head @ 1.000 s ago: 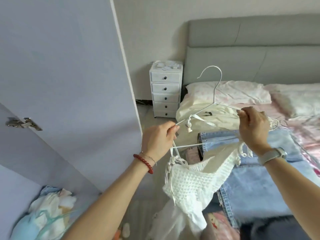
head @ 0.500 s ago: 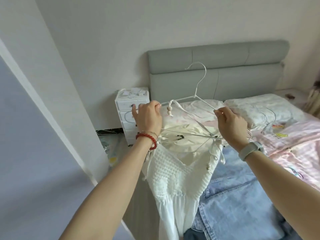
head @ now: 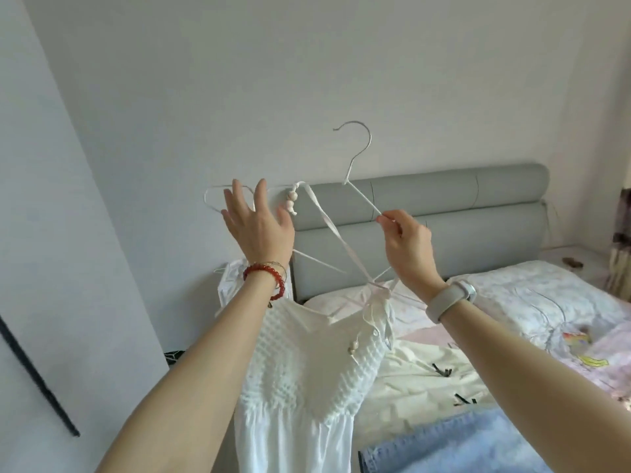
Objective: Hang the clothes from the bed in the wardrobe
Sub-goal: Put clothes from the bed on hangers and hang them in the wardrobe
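Right hand [head: 408, 247] pinching a white wire hanger [head: 362, 199] held aloft, left hand [head: 257, 227] open with fingers spread at its end, white strappy dress [head: 307, 377] dangling, bed [head: 512, 336] behind

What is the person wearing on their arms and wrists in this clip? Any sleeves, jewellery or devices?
Both forearms are bare, with no sleeves in view. The left wrist carries a red beaded bracelet and, beside it, a thin metallic bangle or chain. The right wrist wears a smart band with a pale, off-white strap and a rounded silvery case. No rings are visible on the left hand or the right hand.
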The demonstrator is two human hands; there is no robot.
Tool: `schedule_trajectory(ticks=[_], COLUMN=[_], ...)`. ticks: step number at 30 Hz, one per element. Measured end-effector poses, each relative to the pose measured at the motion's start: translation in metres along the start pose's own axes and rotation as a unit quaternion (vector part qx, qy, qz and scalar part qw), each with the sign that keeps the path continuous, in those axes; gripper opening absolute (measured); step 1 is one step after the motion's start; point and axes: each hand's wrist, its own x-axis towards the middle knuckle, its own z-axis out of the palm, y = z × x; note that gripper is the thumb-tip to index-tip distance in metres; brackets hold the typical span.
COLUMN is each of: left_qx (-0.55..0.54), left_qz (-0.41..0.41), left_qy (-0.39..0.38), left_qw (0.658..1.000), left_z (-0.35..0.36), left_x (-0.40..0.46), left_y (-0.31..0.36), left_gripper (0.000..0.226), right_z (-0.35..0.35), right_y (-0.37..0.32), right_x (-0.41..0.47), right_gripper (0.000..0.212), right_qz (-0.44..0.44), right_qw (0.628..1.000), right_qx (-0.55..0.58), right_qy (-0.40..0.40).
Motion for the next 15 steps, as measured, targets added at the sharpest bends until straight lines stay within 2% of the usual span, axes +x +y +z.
schedule_trajectory(ticks=[4,7,10,15], left_qx=[0.016,-0.027,-0.041,-0.036], left_qz=[0.052,0.076,0.109,0.138], left_qy=[-0.047,-0.108,-0.159,-0.235], left_qw=[0.997,0.991,0.98,0.962], left_z=[0.03,0.067,0.115,0.213], left_x=[0.022,0.032,0.035,0.011], left_y=[0.02,0.044,0.076,0.126], left_gripper=[0.054,0.054,0.054,0.057], right_z=[0.006,-0.002,-0.022,-0.075], right_y=[0.008,0.034,0.08,0.181], right_x=[0.054,0.09,0.119,0.149], right_gripper=[0.018,0.02,0.02,0.023], right_qz=[0.021,0.057,0.102,0.196], right_qw=[0.996,0.99,0.982,0.954], right_qx=[0.044,0.068,0.07,0.01], right_qy=[0.07,0.108,0.145,0.225])
